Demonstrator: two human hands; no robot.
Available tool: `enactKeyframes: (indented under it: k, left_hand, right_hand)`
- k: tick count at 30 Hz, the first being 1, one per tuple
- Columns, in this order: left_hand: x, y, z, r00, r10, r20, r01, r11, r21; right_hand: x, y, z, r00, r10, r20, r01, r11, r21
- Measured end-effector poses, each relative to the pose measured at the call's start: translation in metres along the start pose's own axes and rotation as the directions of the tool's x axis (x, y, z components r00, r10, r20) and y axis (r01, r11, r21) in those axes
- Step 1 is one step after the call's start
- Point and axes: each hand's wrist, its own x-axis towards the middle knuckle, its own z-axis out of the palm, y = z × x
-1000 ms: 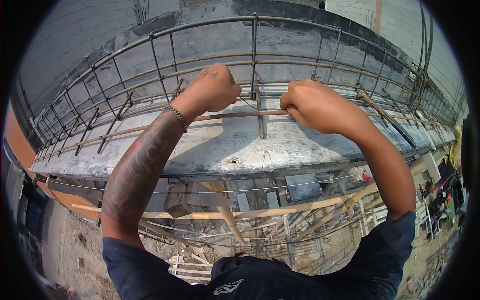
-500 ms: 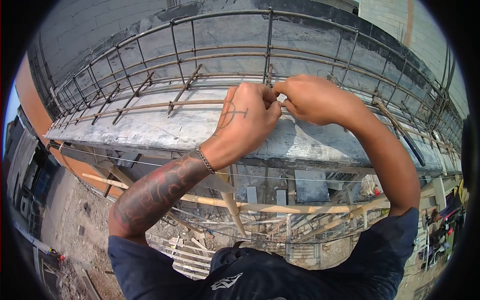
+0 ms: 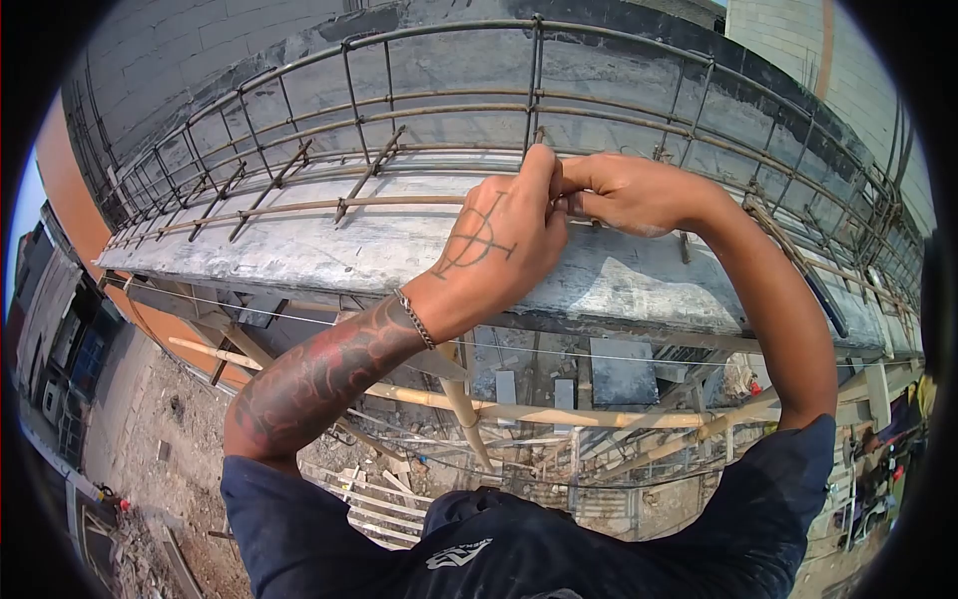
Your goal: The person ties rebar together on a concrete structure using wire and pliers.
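My left hand [image 3: 507,232], with a drawn mark on its back, is closed with its fingertips pinched together at the near bar of the rebar cage [image 3: 399,202]. Against it, fingertip to fingertip, my right hand [image 3: 641,196] is pinched shut too. Whatever the fingers grip is hidden between them. Just behind the hands rises an upright stirrup [image 3: 532,80] of the cage. A tool with long dark handles [image 3: 813,288], perhaps pincers, rests on the bars to the right of my right forearm.
The cage lies along a grey formwork board [image 3: 289,245] in front of a grey wall [image 3: 200,60]. Below the board's near edge run a taut string [image 3: 299,317] and bamboo poles [image 3: 539,412]. Rubble-covered ground [image 3: 190,479] lies far beneath.
My left hand has turned, its knuckles raised and more of its back showing. My right hand stays close against it, its fingers slightly shifted. The view has moved only a little.
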Motion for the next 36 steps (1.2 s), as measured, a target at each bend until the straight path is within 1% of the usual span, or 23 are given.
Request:
enactKeyframes:
  k: [1, 2, 3, 4, 6, 7, 9, 10, 12, 14, 16, 17, 18, 19, 21, 23, 25, 26, 28, 29, 31, 35, 36]
  left_hand:
    - [-0.003, 0.001, -0.003, 1.000, 0.001, -0.002, -0.001, 1.000, -0.003]
    - [-0.005, 0.001, -0.007, 0.999, -0.036, 0.021, 0.037, 0.999, -0.035]
    - [-0.007, 0.001, -0.011, 0.996, -0.073, 0.045, 0.076, 0.995, -0.066]
    - [-0.007, -0.001, -0.013, 0.996, -0.074, 0.044, 0.077, 0.995, -0.067]
    - [-0.012, -0.005, -0.015, 0.973, -0.162, 0.163, 0.172, 0.984, -0.052]
    - [-0.013, -0.006, -0.015, 0.973, -0.166, 0.162, 0.176, 0.983, -0.053]
    - [-0.015, -0.008, -0.014, 0.949, -0.249, 0.194, 0.245, 0.968, 0.047]
    - [-0.016, -0.008, -0.014, 0.949, -0.249, 0.194, 0.245, 0.969, 0.044]
    - [-0.015, -0.006, -0.017, 0.944, -0.236, 0.233, 0.214, 0.970, 0.115]
    - [-0.014, -0.004, -0.027, 0.936, -0.227, 0.271, 0.210, 0.974, 0.089]
    - [-0.016, -0.010, -0.036, 0.926, -0.216, 0.310, 0.207, 0.976, 0.062]
    - [-0.016, -0.016, -0.042, 0.943, -0.200, 0.267, 0.186, 0.979, 0.077]
    - [-0.016, -0.022, -0.047, 0.957, -0.184, 0.223, 0.167, 0.982, 0.093]
    - [-0.015, -0.027, -0.049, 0.957, -0.185, 0.223, 0.170, 0.982, 0.087]
    - [-0.016, -0.036, -0.054, 0.946, -0.107, 0.307, 0.091, 0.994, 0.065]
    - [-0.015, -0.037, -0.052, 0.942, -0.106, 0.318, 0.082, 0.993, 0.088]
    - [-0.009, -0.038, -0.051, 0.904, -0.142, 0.403, 0.096, 0.987, 0.132]
    - [-0.007, -0.039, -0.050, 0.906, -0.138, 0.400, 0.095, 0.987, 0.126]
    - [-0.004, -0.041, -0.048, 0.884, -0.129, 0.449, 0.086, 0.990, 0.114]
    - [-0.004, -0.042, -0.047, 0.884, -0.124, 0.450, 0.084, 0.991, 0.108]
    - [-0.005, -0.046, -0.044, 0.892, -0.066, 0.446, 0.067, 0.998, 0.013]
    - [-0.011, -0.051, -0.039, 0.917, -0.037, 0.397, 0.048, 0.999, -0.017]
    - [-0.011, -0.051, -0.039, 0.912, -0.046, 0.408, 0.072, 0.996, -0.048]
  right_hand:
    - [-0.001, 0.000, -0.001, 0.999, -0.029, 0.022, 0.027, 0.997, 0.071]
    - [0.000, -0.001, -0.001, 0.997, -0.061, 0.043, 0.055, 0.988, 0.141]
    - [0.001, -0.002, 0.000, 0.997, -0.062, 0.045, 0.055, 0.989, 0.138]
    - [0.000, -0.004, 0.003, 0.997, -0.078, -0.012, 0.079, 0.997, 0.016]
    - [-0.002, -0.008, 0.014, 0.985, -0.129, -0.112, 0.102, 0.970, -0.222]
    - [-0.003, -0.011, 0.019, 0.986, -0.130, -0.108, 0.104, 0.970, -0.221]
    - [-0.006, -0.017, 0.029, 0.963, -0.097, -0.251, 0.017, 0.953, -0.302]
    - [-0.007, -0.014, 0.034, 0.946, -0.132, -0.296, 0.031, 0.946, -0.322]
    - [-0.009, -0.016, 0.037, 0.949, -0.119, -0.292, 0.005, 0.932, -0.362]
    - [-0.009, -0.015, 0.040, 0.952, -0.105, -0.288, -0.021, 0.915, -0.403]
    - [-0.008, -0.008, 0.047, 0.887, -0.344, -0.308, 0.105, 0.800, -0.590]
    - [-0.008, -0.006, 0.048, 0.890, -0.337, -0.309, 0.099, 0.802, -0.589]
    - [-0.005, -0.005, 0.047, 0.843, -0.443, -0.305, 0.145, 0.733, -0.664]
    - [-0.003, -0.005, 0.047, 0.788, -0.546, -0.284, 0.187, 0.651, -0.735]
    - [0.002, -0.002, 0.051, 0.797, -0.551, -0.248, 0.205, 0.632, -0.747]
    - [0.004, -0.001, 0.052, 0.804, -0.557, -0.210, 0.226, 0.611, -0.758]
    - [0.005, -0.003, 0.051, 0.798, -0.557, -0.230, 0.248, 0.651, -0.717]
    - [0.005, -0.004, 0.049, 0.801, -0.554, -0.225, 0.247, 0.649, -0.720]
    - [0.003, -0.006, 0.045, 0.835, -0.499, -0.232, 0.253, 0.722, -0.644]
    - [0.004, -0.005, 0.042, 0.839, -0.494, -0.230, 0.248, 0.722, -0.645]
    - [0.005, -0.001, 0.035, 0.822, -0.520, -0.233, 0.333, 0.770, -0.545]
    - [0.006, 0.002, 0.033, 0.826, -0.527, -0.199, 0.339, 0.747, -0.571]
    - [0.007, 0.003, 0.035, 0.816, -0.550, -0.178, 0.342, 0.708, -0.618]
